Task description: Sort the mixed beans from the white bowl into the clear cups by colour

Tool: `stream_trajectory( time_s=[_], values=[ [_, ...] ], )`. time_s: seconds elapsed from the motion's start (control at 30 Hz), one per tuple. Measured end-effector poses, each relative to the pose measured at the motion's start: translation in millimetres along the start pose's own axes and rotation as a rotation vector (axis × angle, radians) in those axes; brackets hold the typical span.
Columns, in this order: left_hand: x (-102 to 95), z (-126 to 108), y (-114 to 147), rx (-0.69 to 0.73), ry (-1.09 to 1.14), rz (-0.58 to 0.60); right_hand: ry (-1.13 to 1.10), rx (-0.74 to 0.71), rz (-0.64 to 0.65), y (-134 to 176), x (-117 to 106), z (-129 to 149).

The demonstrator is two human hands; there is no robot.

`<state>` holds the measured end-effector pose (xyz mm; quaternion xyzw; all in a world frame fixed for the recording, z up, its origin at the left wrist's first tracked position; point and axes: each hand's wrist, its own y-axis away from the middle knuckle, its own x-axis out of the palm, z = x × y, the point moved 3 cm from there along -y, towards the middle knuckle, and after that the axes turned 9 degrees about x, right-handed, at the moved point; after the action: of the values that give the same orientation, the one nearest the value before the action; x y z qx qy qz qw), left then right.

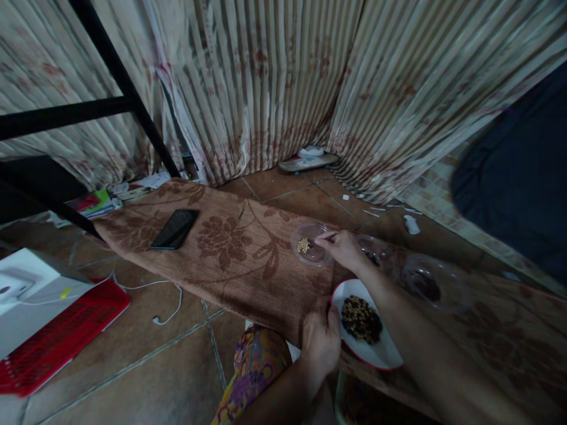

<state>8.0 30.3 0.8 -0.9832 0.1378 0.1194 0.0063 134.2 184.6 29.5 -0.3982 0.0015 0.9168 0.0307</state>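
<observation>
My left hand (322, 333) grips the left edge of a white, red-rimmed plate (390, 354), the thumb at its rim. On the plate lies a mixed heap of pale yellow and dark beans (361, 319). My right hand (348, 251) reaches across over a clear plastic dish (313, 258), its fingers pinched on what looks like a thin dark tool, too small to name. In that dish sits a small pile of yellow beans (303, 245). Partly behind my right forearm, a second clear dish (372, 245) holds a few dark pieces. A third clear dish (436, 283) holds a dark pile.
A brown flowered cloth (248, 265) covers the long low surface, with a black phone (175, 229) on it. A red basket (66, 336), white box (33, 295) and white earphone cable (179, 301) are at left. Striped curtains (266, 88) hang behind; dark fabric (518, 177) is at right.
</observation>
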Motion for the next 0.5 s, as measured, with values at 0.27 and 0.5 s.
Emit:
stream_trajectory(
  time_s=[0.27,0.5],
  values=[
    [-1.5,-3,1,0.004,0.018,0.0,0.048,-0.025,-0.02,1,-1,2],
    [-0.9,1,0,0.008,0.016,0.013,-0.066,-0.019,-0.123,16,-26,10]
  ],
)
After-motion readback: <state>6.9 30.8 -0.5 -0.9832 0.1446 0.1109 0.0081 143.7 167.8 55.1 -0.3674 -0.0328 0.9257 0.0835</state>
